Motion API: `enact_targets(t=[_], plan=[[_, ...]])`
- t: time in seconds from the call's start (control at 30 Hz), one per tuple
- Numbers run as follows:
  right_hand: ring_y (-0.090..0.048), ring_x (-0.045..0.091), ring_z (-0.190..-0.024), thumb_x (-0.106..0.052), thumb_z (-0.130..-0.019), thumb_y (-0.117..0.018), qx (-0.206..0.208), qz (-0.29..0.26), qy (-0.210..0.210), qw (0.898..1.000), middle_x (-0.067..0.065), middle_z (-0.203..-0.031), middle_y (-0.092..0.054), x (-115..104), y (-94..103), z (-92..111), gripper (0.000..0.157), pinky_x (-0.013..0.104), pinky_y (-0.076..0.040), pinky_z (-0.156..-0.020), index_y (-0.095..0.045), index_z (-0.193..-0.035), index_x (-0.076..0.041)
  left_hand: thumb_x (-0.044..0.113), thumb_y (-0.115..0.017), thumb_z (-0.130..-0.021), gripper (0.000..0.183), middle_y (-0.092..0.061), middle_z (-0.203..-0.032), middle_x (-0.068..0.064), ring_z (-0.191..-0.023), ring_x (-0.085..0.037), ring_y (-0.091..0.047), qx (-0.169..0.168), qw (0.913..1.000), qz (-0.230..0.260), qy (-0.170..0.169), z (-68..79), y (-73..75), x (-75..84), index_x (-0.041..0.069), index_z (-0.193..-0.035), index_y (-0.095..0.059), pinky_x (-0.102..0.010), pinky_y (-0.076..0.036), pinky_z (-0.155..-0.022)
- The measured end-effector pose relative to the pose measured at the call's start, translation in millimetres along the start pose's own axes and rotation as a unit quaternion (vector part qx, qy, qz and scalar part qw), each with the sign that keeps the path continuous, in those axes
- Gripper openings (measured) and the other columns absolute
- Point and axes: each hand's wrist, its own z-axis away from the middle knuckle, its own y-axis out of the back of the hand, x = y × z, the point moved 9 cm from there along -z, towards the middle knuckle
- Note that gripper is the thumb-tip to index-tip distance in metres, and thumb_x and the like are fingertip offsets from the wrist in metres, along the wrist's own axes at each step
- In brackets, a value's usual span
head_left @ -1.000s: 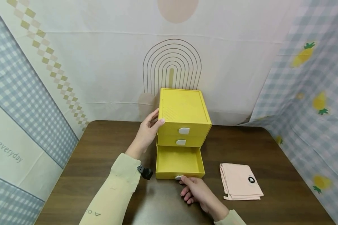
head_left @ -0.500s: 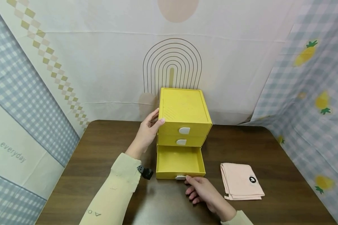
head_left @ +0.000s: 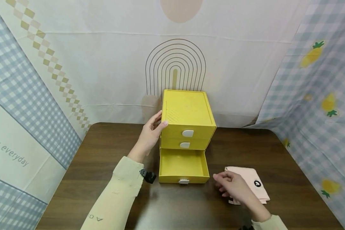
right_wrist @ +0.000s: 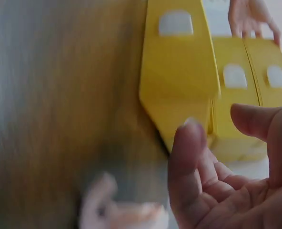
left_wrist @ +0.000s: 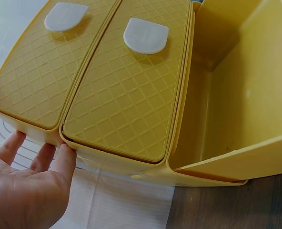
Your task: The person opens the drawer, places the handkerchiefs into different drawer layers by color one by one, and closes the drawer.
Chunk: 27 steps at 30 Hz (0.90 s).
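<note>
A yellow drawer cabinet stands at the table's back. Its bottom drawer is pulled out, with nothing seen inside. My left hand rests against the cabinet's upper left side, its thumb at the front top corner. The left wrist view shows the fingertips against the side wall. My right hand is right of the drawer, over a folded pink cloth, partly covering it. In the right wrist view its thumb and fingers are apart and hold nothing.
The upper two drawers, with white handles, are closed. A brown wooden table lies underneath. A white patterned curtain hangs close behind the cabinet, and a checked one at the right.
My right hand has left the white handle of the bottom drawer and moved right to the pink cloth. The drawer stays pulled out, and my left hand has not moved.
</note>
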Motion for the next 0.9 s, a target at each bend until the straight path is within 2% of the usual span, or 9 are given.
enact_targets(t=[0.1,0.2,0.37,0.5,0.63,0.9], plan=[[-0.064,0.020,-0.079,-0.050,-0.088,-0.067,0.046,0.080,0.033,0.995,0.007,-0.090,-0.068,-1.0,25.1,-5.8,0.054,0.035,-0.053,-0.069,-0.063,-0.115,-0.003,0.048,-0.066,-0.089,0.066,-0.043,-0.142,0.005,-0.122,-0.018,-0.046,0.000,1.0000,0.000,-0.001,-0.1,0.2,-0.1,0.035,-0.148,-0.038,-0.039,-0.040,-0.102],[-0.064,0.020,-0.090,-0.052,-0.088,-0.066,0.085,0.149,0.064,0.983,0.008,-0.099,-0.067,-0.8,45.4,-9.8,0.061,0.037,-0.051,-0.078,-0.061,-0.120,0.000,0.048,-0.065,-0.090,0.066,-0.043,-0.142,0.005,-0.121,-0.018,-0.047,0.001,1.0000,-0.002,-0.001,0.0,0.3,-0.1,0.034,-0.148,-0.038,-0.039,-0.040,-0.102],[-0.057,0.034,-0.105,-0.054,-0.087,-0.066,0.112,0.205,0.068,0.970,0.022,-0.117,-0.060,6.6,66.4,-10.6,0.073,0.049,-0.047,-0.085,-0.053,-0.129,0.005,0.049,-0.065,-0.089,0.066,-0.043,-0.141,0.006,-0.120,-0.018,-0.047,0.001,1.0000,-0.004,0.000,0.0,0.1,-0.4,0.035,-0.148,-0.038,-0.039,-0.041,-0.102],[-0.046,0.049,-0.114,-0.053,-0.086,-0.067,0.116,0.232,0.058,0.964,0.034,-0.125,-0.050,16.0,76.8,-13.6,0.082,0.059,-0.040,-0.089,-0.044,-0.134,0.010,0.048,-0.065,-0.090,0.066,-0.043,-0.142,0.006,-0.120,-0.018,-0.047,0.002,1.0000,-0.002,0.000,-0.2,0.4,-0.7,0.035,-0.148,-0.038,-0.039,-0.041,-0.102],[-0.034,0.057,-0.117,-0.049,-0.084,-0.070,0.125,0.252,0.047,0.958,0.039,-0.127,-0.045,24.5,83.2,-17.2,0.087,0.064,-0.032,-0.091,-0.038,-0.136,0.014,0.047,-0.065,-0.090,0.065,-0.043,-0.142,0.005,-0.122,-0.017,-0.047,0.002,1.0000,-0.002,0.000,0.0,0.2,-0.3,0.034,-0.148,-0.038,-0.039,-0.041,-0.102],[-0.031,0.060,-0.114,-0.043,-0.082,-0.074,0.129,0.265,0.022,0.955,0.043,-0.128,-0.038,38.4,87.1,-22.1,0.089,0.065,-0.032,-0.089,-0.034,-0.137,0.016,0.047,-0.064,-0.091,0.065,-0.042,-0.143,0.005,-0.124,-0.017,-0.045,-0.003,1.0000,-0.003,-0.001,0.4,-0.7,0.6,0.035,-0.148,-0.037,-0.039,-0.040,-0.103]])
